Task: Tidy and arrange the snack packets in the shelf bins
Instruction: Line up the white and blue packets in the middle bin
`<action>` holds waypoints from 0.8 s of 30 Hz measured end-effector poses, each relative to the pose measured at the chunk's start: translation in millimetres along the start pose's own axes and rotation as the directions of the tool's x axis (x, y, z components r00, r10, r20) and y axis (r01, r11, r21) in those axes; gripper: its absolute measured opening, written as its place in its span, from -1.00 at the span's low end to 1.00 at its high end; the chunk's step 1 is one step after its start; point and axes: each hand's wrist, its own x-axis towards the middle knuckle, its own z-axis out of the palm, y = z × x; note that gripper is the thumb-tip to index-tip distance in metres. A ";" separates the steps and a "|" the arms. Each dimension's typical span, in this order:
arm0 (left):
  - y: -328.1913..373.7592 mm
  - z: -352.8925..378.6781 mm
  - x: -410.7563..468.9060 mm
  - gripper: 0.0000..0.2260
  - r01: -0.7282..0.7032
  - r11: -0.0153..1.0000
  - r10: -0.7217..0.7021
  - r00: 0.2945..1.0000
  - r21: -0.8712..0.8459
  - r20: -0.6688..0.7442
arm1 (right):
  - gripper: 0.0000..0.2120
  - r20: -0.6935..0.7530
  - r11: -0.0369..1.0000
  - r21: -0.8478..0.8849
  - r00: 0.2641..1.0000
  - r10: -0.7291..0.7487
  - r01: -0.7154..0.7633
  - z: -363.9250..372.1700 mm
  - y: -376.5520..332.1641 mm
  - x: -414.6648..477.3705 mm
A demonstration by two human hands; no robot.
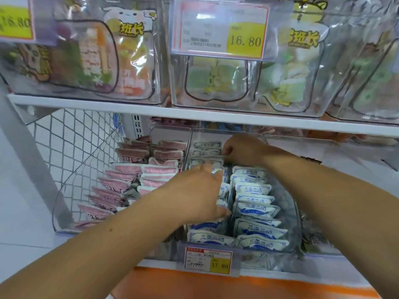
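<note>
Blue-and-white snack packets (255, 209) stand in two rows inside a clear bin (289, 203) on the lower shelf. My left hand (200, 194) lies over the left row with fingers spread, pressing on the packets there. My right hand (239, 151) reaches to the back of the same bin, fingers pinched on the top edge of a blue-and-white packet (208, 156). Pink packets (151, 171) fill the neighbouring clear bin (121, 175) on the left, some leaning askew.
The upper white shelf (151, 111) carries clear bins of large bags and a price tag reading 16.80 (222, 29). A 17.80 tag (208, 261) hangs on the blue bin's front. White wire mesh (75, 143) closes the left side. More packets show at the right (313, 239).
</note>
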 end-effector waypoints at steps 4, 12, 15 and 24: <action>6.7 8.4 6.3 -0.27 0.051 0.997 -0.052 0.998 0.050 0.025 | -0.84 -0.024 1.000 0.005 0.999 0.027 -0.027 -0.6 7.2 1.2; 9.2 5.7 19.3 -0.33 0.080 0.963 -0.113 0.986 -0.256 -0.120 | -0.90 -0.012 0.977 0.213 1.000 0.009 -0.006 -18.6 17.1 -5.0; 18.0 12.6 41.4 -0.42 0.053 0.965 -0.110 0.972 -0.258 -0.209 | -0.88 -0.036 0.930 0.367 0.999 0.037 -0.021 -19.7 21.0 -9.7; 19.3 24.3 69.5 -0.44 0.130 0.955 -0.184 0.964 -0.268 -0.190 | -0.78 0.023 0.992 0.130 1.000 -0.005 0.001 -25.7 26.6 -6.8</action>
